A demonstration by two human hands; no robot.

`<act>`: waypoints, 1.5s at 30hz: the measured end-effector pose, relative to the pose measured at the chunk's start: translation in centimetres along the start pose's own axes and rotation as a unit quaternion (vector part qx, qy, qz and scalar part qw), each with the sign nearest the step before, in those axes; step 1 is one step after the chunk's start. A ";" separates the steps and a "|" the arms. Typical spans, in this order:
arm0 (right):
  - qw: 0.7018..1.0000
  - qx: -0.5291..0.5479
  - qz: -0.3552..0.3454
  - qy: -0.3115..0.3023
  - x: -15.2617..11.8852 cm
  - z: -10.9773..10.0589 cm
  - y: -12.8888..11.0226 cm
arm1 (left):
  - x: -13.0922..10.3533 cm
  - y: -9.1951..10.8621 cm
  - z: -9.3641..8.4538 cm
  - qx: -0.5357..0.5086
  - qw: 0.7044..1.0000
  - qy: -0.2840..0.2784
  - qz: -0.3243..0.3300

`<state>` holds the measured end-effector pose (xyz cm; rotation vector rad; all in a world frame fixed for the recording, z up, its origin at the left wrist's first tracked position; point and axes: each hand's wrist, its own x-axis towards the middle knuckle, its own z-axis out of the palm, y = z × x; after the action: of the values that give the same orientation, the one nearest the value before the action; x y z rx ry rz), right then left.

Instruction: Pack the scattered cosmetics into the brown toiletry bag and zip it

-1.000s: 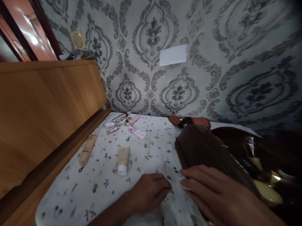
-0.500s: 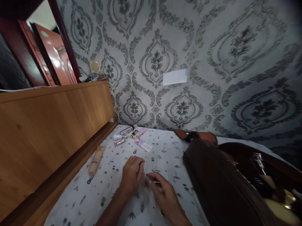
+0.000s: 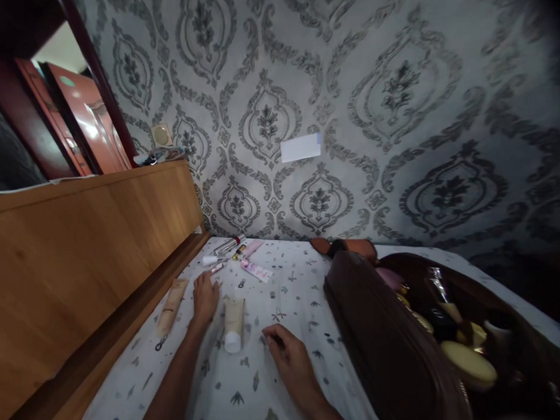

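Note:
A cream tube with a white cap lies on the patterned sheet between my two hands, touched by neither. My left hand rests over the sheet to its left, fingers stretched forward and holding nothing. Its fingertips are close to a small pink tube. A longer beige tube lies to the left of that hand. My right hand is to the right of the cream tube, loosely curled, with a gap between thumb and forefinger and nothing visible in it.
Near the wall lie a silver tube, a white brush-like item and a pink printed strip. An open dark brown bag on the right holds several cosmetics and a yellow oval item. A wooden headboard borders the left.
My left hand has moved left and away from my right hand. The cream tube, hidden before, now shows between them. The view has shifted a little to the right.

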<state>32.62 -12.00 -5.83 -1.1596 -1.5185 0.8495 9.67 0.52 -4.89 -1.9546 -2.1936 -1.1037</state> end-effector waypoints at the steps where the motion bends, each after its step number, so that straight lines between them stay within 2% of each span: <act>1: 1.000 0.004 -0.001 0.001 0.0 0.0 0.0 | 0.6 -0.2 0.2 0.003 1.000 -0.006 -0.006; 5: 1.000 0.014 -0.008 0.007 -0.1 0.0 -0.2 | 2.3 -0.3 0.7 0.002 0.999 -0.024 -0.033; 10: 1.000 0.021 -0.013 0.016 -0.1 -0.1 -0.3 | 3.0 0.1 0.6 -0.030 0.996 -0.020 -0.081; 14: 0.999 0.029 -0.006 0.021 -0.1 0.2 0.2 | 3.3 1.0 0.0 -0.105 0.987 -0.012 -0.121; 16: 0.997 0.066 0.011 0.035 0.0 0.4 0.6 | 3.1 1.9 -0.3 -0.167 0.977 -0.022 -0.132; 19: 0.979 0.180 0.066 0.071 0.2 0.5 1.0 | 1.4 4.1 -0.8 -0.285 0.948 -0.076 -0.123; 22: 0.939 0.300 0.126 0.110 0.7 0.3 0.9 | -1.9 6.7 -1.6 -0.389 0.902 -0.159 -0.097; 26: 0.865 0.445 0.178 0.146 1.4 -0.3 0.2 | -6.6 9.5 -2.9 -0.459 0.852 -0.240 -0.071; 29: 0.831 0.511 0.173 0.137 1.6 -0.6 -0.2 | -8.7 10.5 -3.3 -0.475 0.839 -0.262 -0.024; 32: 0.823 0.532 0.157 0.125 1.7 -0.7 -0.5 | -9.7 10.6 -2.9 -0.473 0.842 -0.260 0.000; 37: 0.824 0.534 0.155 0.105 1.5 -0.8 -0.4 | -10.3 9.8 -2.0 -0.510 0.834 -0.206 -0.029; 41: 0.816 0.550 0.162 0.074 1.5 -1.0 0.0 | -10.4 9.9 -2.2 -0.520 0.838 -0.156 -0.048; 45: 0.806 0.565 0.171 0.041 1.5 -1.0 0.6 | -10.7 11.0 -2.8 -0.513 0.846 -0.136 -0.040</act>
<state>33.71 -10.43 -5.64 -0.5134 -0.4672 1.6065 20.42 -10.37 -2.13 -2.4389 -1.9411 -2.5457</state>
